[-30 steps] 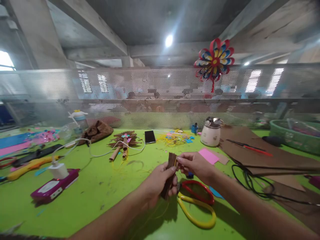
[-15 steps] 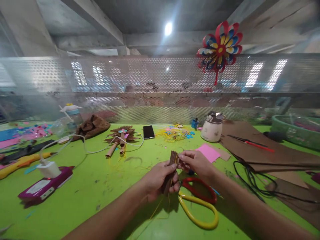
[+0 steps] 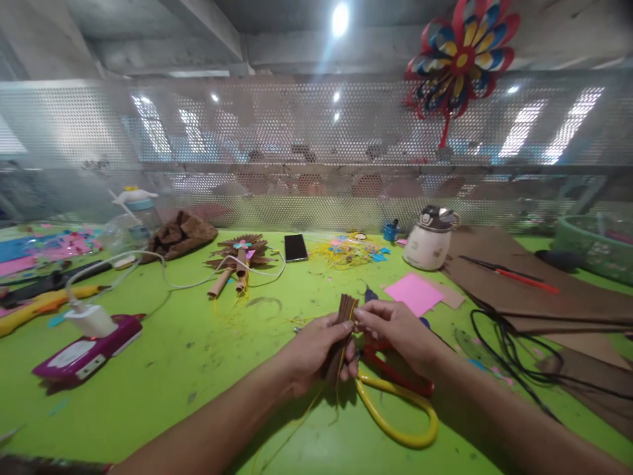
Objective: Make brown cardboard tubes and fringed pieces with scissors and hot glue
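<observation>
Brown pleated paper (image 3: pixel 348 306) leans slightly in the left hand (image 3: pixel 319 346), closed around it above the green table (image 3: pixel 168 409), while the right hand (image 3: pixel 403 330) pinches narrowly at its upper edge beside yellow thread (image 3: pixel 352 310), whether gripping that I cannot tell.

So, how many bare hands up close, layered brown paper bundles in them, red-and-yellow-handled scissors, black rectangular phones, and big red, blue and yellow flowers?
Bare hands: 2 (left hand, right hand)
Layered brown paper bundle: 1
Red-and-yellow-handled scissors: 1
Black rectangular phone: 1
Big red, blue and yellow flower: 1
Total: 6
</observation>
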Demonstrator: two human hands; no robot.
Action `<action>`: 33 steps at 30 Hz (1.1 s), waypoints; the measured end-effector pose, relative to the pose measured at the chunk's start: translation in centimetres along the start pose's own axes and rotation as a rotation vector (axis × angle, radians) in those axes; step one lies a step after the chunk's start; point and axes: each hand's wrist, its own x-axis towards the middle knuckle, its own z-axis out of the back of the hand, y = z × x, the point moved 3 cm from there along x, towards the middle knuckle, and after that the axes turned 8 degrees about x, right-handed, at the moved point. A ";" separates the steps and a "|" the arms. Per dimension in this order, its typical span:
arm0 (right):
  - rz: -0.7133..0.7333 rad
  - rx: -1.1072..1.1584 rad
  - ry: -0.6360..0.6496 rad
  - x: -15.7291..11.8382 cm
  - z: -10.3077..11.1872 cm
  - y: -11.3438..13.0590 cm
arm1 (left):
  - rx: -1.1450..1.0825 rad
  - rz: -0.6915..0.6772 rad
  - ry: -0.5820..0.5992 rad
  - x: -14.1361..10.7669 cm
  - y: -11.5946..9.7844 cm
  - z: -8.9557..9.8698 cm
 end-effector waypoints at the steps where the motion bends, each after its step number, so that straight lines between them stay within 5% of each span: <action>1: -0.001 0.007 0.004 -0.1 0.0 0.0 | 0.002 0.000 0.000 0.0 0.0 0.0; 15: 0.056 -0.013 -0.054 0.0 0.6 -0.6 | 0.038 -0.006 0.006 -0.3 -0.3 -0.1; 25: 0.316 -0.259 -0.214 -0.4 1.6 0.5 | 0.049 -0.005 0.042 -0.5 -0.2 -0.3; 29: 0.601 -0.608 0.038 -1.4 1.8 3.2 | 0.109 0.044 0.111 -0.7 -0.5 -0.4; 33: 0.608 -0.796 0.425 -2.7 0.8 4.2 | 0.338 0.164 0.227 -1.0 -0.9 -0.2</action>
